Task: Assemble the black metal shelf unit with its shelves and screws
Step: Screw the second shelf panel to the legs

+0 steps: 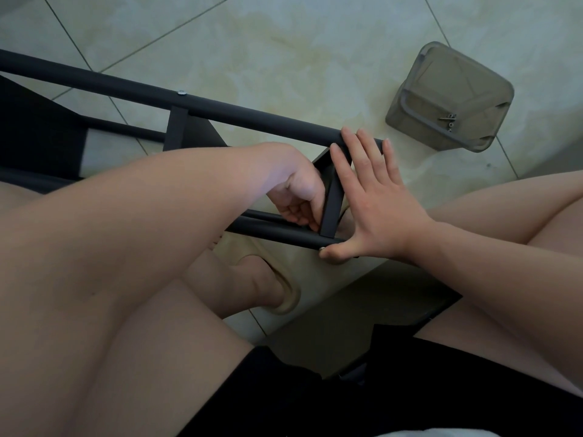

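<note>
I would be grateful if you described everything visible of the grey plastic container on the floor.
The grey container looks like translucent plastic, squarish with rounded corners. It sits on the tiled floor, beyond the right hand and apart from it and the black frame. A few small silver screws lie inside, near one corner.

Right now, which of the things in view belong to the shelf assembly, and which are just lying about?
Belong: black frame tubes, shelf panel, fitted screw, spare screws, clear tub holding them.
Just about: beige slipper on the foot, tiled floor.
</note>
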### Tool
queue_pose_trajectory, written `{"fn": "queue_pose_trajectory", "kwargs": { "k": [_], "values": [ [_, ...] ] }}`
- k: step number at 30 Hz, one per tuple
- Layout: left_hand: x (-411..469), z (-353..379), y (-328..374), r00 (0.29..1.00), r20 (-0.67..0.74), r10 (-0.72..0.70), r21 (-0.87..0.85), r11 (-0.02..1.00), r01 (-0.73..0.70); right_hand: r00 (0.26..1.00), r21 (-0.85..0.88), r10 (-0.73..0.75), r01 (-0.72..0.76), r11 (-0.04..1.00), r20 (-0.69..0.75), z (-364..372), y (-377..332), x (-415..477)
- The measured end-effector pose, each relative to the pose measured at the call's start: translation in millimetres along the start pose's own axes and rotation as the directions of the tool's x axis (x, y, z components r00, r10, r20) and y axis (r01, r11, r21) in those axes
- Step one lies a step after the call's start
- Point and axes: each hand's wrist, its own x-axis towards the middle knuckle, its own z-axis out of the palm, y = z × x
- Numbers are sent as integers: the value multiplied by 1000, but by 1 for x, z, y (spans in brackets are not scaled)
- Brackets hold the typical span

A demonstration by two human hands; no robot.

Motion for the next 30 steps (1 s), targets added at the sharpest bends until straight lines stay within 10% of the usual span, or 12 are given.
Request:
{"fn": "queue_pose_trajectory", "kwargs": {
  "k": [30],
  "values": [
    [-5,-11,-3,998,65,-4,20,1000,3,1000,15,-4,4,1000,0,-1,-1,0]
  ]
}}
